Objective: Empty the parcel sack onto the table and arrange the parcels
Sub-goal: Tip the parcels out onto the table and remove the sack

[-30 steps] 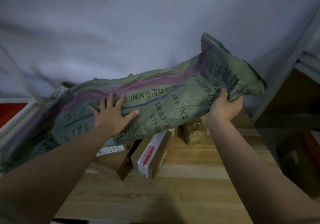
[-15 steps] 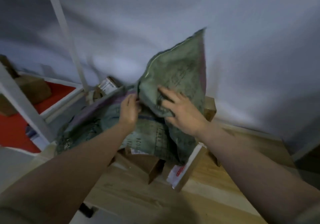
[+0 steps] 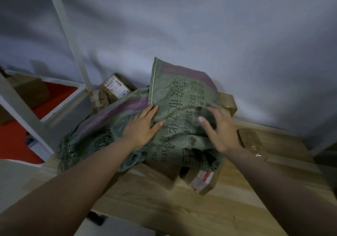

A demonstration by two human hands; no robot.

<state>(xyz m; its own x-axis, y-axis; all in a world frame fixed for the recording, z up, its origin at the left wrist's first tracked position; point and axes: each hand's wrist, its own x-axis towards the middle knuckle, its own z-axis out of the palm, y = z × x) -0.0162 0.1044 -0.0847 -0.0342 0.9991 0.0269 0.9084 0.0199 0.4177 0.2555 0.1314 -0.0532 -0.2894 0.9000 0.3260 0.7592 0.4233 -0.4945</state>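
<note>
Fingers (image 3: 151,109) of the left hand (image 3: 142,126) lie straight and slightly apart, flat on the sack (image 3: 182,108) at frame centre; the right hand (image 3: 220,129) hovers or presses with fingers spread and bent over the sack's right part, though blur hides whether they touch.

Around it, parcels (image 3: 202,181) poke out from under the sack at lower centre-right, one with a red-and-white label; a brown box (image 3: 228,102) shows behind the sack at right, a labelled box (image 3: 115,87) at upper left, and a taped box (image 3: 251,144) beside the right wrist. A white rack post (image 3: 71,35) rises at upper left, over a red floor.

Folded over itself, the sack is crumpled, green woven, with purple stripes and black printed characters, draped over the parcels on the wooden table (image 3: 182,208).
</note>
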